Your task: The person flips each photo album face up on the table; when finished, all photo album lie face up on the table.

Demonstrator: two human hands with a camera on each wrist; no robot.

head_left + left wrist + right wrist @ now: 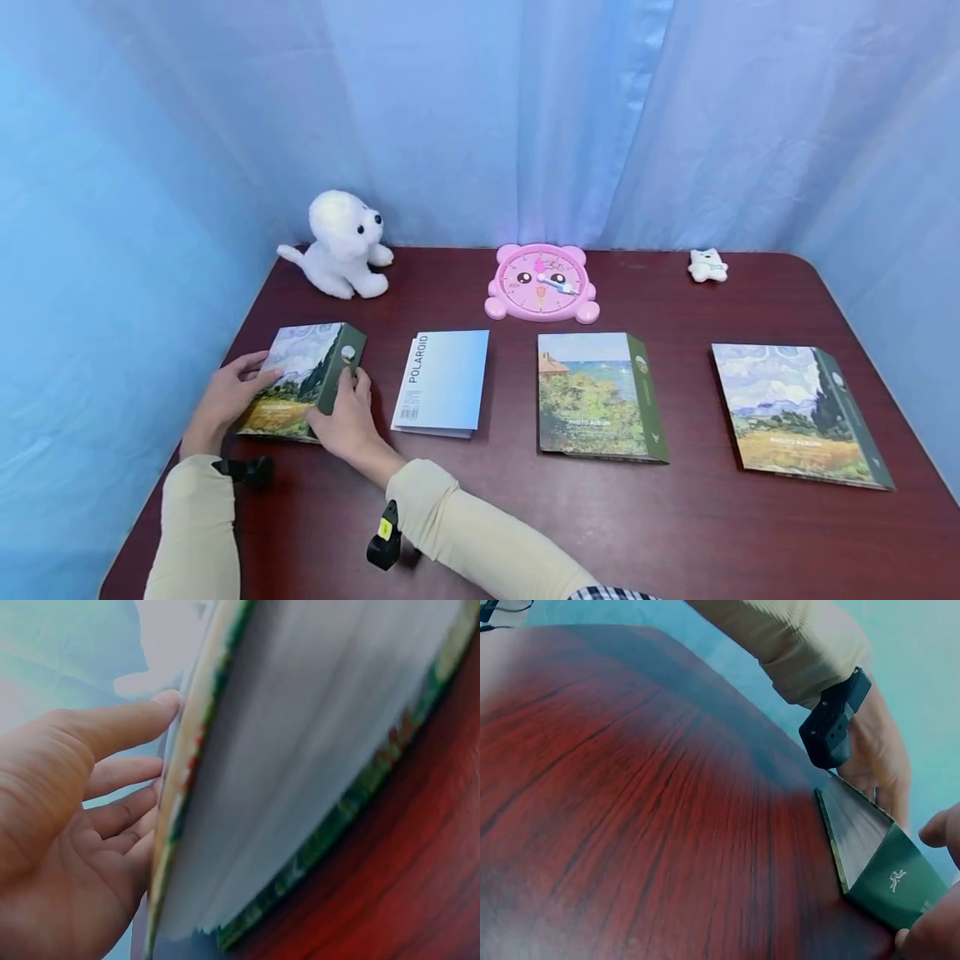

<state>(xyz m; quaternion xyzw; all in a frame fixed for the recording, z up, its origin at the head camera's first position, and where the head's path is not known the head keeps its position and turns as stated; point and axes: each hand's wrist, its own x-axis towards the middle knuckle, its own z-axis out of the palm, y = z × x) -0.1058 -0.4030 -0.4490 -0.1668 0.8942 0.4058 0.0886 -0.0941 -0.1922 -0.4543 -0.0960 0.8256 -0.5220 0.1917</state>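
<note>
At the left of the table in the head view lies a photo album [296,371] with a painted landscape cover and a green spine. My left hand [231,392] is at its left side, thumb and fingertips resting on the front cover. In the left wrist view the left hand [82,802] touches the outside of the cover, with the white page edges [300,750] fanned beyond it. My right hand [351,421] grips the spine side, thumb at the front cover and fingers along the green spine [900,881]. Part of the right hand [937,915] shows at the right wrist view's edge.
Right of the hands lie a white-and-blue Polaroid album [446,379], a seaside-cover photo album [585,400] and another landscape-cover album [787,408]. Behind them are a white plush dog [341,242], a pink clock [542,287] and a small white bear figure [707,265]. Blue curtains surround the table.
</note>
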